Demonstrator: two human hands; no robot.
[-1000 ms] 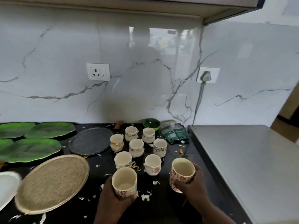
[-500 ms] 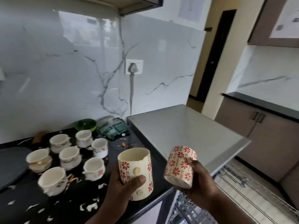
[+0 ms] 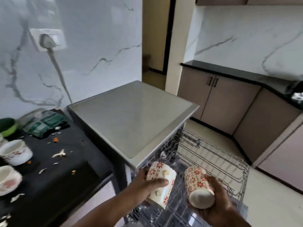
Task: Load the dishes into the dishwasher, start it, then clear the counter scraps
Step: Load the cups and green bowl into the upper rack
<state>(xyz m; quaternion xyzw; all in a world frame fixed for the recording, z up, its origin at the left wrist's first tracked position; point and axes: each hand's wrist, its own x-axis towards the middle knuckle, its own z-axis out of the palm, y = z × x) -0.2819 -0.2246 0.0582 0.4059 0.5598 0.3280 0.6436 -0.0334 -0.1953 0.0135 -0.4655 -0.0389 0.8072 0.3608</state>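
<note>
My left hand (image 3: pixel 144 185) grips a white cup with red flowers (image 3: pixel 161 177), tipped mouth-away over the pulled-out wire rack (image 3: pixel 213 161) of the dishwasher (image 3: pixel 134 118). In my right hand (image 3: pixel 216 202) is a second red-flowered cup (image 3: pixel 198 187), turned so its base faces me, also above the rack. Two white floral cups (image 3: pixel 15 151) remain at the left edge of the black counter (image 3: pixel 57 177), with pale scraps (image 3: pixel 59 154) scattered around them.
A green bowl (image 3: pixel 7 126) and a green packet (image 3: pixel 47 124) lie at the counter's back. A plugged cord (image 3: pixel 57 68) runs down the marble wall. Brown cabinets (image 3: pixel 229 104) with a black top stand to the right, beyond open floor.
Both hands lifted the two flowered cups off the counter and carried them right. The cups are now tipped over the dishwasher rack, and my view has swung right.
</note>
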